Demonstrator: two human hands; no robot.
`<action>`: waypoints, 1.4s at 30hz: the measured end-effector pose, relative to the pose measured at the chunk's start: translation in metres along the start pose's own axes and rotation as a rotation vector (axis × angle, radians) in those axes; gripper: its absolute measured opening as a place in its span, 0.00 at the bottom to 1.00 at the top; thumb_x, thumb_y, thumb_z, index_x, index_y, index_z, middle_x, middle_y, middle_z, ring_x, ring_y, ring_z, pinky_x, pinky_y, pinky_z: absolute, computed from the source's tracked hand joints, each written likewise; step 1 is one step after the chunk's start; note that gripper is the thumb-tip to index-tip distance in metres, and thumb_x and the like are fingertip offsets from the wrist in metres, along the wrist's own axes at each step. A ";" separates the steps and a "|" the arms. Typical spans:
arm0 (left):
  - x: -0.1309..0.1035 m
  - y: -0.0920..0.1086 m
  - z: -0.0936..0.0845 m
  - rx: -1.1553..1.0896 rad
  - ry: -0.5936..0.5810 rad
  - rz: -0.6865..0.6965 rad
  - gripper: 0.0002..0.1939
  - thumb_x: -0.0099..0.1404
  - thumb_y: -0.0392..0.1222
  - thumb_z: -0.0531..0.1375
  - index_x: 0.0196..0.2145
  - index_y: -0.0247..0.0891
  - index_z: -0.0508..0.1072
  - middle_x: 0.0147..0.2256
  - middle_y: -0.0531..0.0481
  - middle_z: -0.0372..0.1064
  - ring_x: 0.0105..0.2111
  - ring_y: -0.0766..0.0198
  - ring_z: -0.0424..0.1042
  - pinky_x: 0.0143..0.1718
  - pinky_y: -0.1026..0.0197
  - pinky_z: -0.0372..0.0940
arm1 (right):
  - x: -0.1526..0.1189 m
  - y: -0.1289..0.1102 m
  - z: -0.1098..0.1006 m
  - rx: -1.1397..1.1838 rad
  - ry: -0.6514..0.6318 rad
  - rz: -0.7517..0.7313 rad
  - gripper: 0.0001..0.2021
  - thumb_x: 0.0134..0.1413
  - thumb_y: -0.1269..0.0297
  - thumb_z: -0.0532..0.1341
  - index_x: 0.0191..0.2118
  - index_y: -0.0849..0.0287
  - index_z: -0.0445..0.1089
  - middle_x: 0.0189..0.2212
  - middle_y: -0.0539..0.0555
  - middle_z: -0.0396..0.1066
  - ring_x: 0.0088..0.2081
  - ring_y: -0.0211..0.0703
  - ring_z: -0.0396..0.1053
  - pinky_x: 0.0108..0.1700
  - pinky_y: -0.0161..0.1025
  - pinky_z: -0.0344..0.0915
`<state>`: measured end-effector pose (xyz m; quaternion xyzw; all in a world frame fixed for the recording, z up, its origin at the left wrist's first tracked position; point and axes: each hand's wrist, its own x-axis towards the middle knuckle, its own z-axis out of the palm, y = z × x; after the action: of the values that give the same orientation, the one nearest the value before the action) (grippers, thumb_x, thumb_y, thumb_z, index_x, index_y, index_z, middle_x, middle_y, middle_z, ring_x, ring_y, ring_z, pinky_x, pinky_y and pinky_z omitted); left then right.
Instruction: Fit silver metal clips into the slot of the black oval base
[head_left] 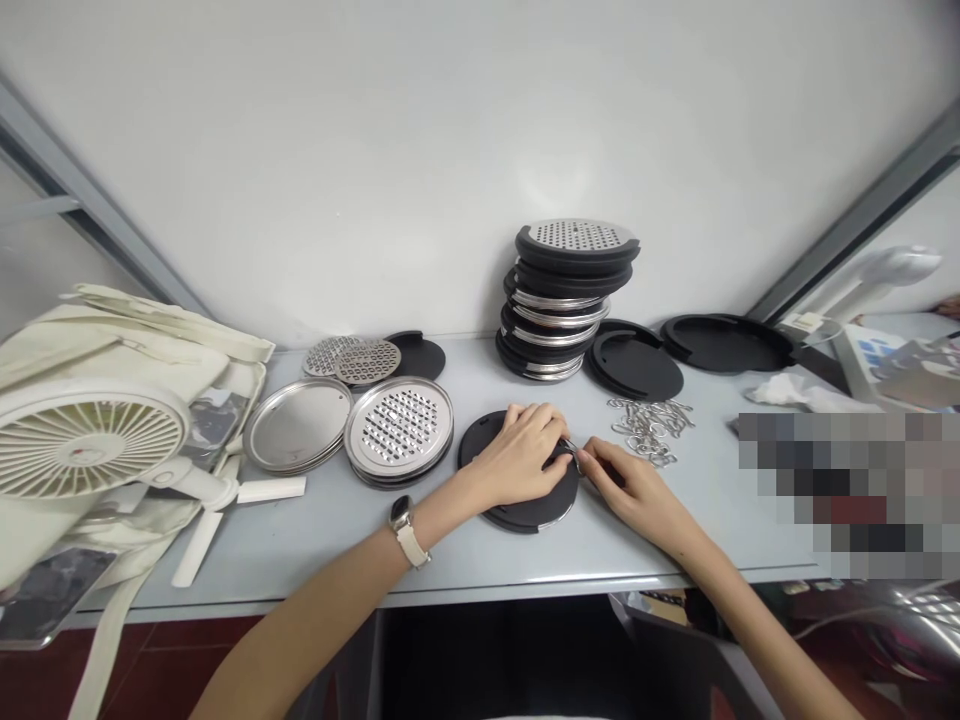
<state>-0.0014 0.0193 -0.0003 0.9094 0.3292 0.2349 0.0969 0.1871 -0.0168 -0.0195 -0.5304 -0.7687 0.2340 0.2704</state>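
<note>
My left hand (525,450) is on top of a black round holder (529,515) lying on the table, its fingers bent over it and its thumb at the right edge. At that edge, the fingertips of my right hand (628,485) pinch a small shiny metal clip (571,446); the fingers partly hide it. A sliver of bright metal shows along the holder's lower rim. Beyond my right hand lies a pile of small wire clips (651,425). To the left are a round metal grater plate (400,425) and a stack of plain metal discs (300,425).
A tall stack of black holders and metal discs (562,300) leans near the wall. Black holders (637,362) lie to its right, perforated discs (367,361) at the back left. A white fan (97,440) and cream bag (90,345) occupy the left end.
</note>
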 end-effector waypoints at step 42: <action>0.001 0.000 0.000 0.033 0.018 0.018 0.05 0.65 0.38 0.55 0.39 0.36 0.64 0.41 0.46 0.65 0.45 0.57 0.64 0.50 0.54 0.53 | -0.001 0.002 0.002 -0.119 -0.037 -0.061 0.10 0.63 0.64 0.48 0.29 0.55 0.56 0.24 0.49 0.61 0.29 0.43 0.62 0.33 0.39 0.58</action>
<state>-0.0009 0.0199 -0.0004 0.9116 0.3258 0.2385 0.0769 0.1879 -0.0168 -0.0223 -0.5174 -0.8019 0.1894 0.2310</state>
